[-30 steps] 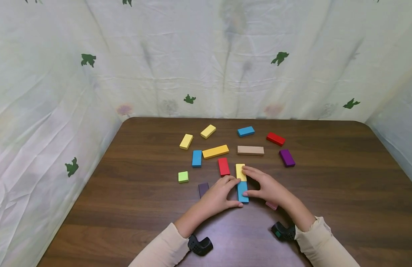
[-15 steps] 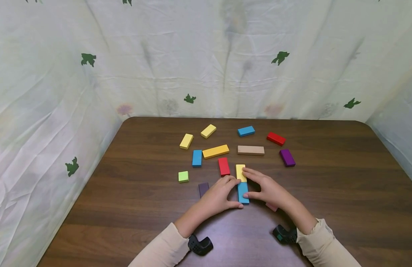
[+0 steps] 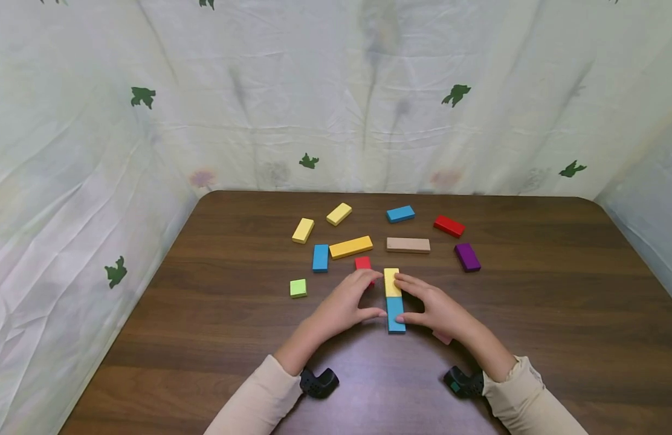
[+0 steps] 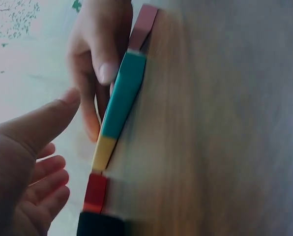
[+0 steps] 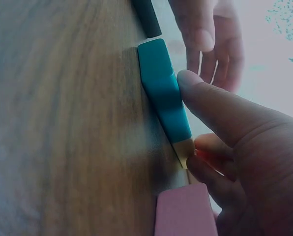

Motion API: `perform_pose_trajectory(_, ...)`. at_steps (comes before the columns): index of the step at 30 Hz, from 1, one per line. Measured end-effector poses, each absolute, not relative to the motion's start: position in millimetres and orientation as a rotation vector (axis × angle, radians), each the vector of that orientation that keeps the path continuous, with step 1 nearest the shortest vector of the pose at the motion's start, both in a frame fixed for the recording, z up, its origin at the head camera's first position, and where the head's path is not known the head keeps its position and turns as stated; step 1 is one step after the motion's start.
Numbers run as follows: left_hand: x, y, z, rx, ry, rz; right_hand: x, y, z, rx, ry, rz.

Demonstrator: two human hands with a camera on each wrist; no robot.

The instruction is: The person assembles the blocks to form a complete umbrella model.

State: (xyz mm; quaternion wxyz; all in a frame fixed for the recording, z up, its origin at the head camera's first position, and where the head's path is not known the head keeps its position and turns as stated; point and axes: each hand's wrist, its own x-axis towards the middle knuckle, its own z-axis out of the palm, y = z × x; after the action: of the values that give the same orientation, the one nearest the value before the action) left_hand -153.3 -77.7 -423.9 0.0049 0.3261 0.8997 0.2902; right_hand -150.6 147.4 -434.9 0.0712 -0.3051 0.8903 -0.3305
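Observation:
A yellow block [image 3: 391, 277] and a blue block [image 3: 393, 325] lie end to end on the table, forming one straight strip. My right hand [image 3: 439, 307] touches both, its thumb on the blue one and its fingertips on the yellow one. Just left of the strip, my left hand [image 3: 341, 303] holds nothing, thumb and fingers spread apart. A red block [image 3: 362, 262] is partly covered by the left fingers. Under the right wrist a pink block [image 5: 186, 211] shows. The dark purple block [image 4: 98, 225] is hidden behind the left hand in the head view.
Farther back on the brown table [image 3: 249, 241] lie an orange block [image 3: 351, 247], a beige block [image 3: 408, 245], a purple block [image 3: 468, 257] and several others. A green cube [image 3: 298, 288] sits to the left. A pale patterned cloth [image 3: 336, 90] hangs behind.
My left hand has moved left and slightly away from me, off the two-block strip, and now covers the dark purple block. The right hand has stayed on the yellow and blue blocks.

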Motion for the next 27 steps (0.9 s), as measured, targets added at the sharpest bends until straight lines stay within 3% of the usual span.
perform_pose_trajectory(27,-193,-96,-438,0.618,2.822,0.976,-149,147,-434,-0.862,2.666,-0.986)
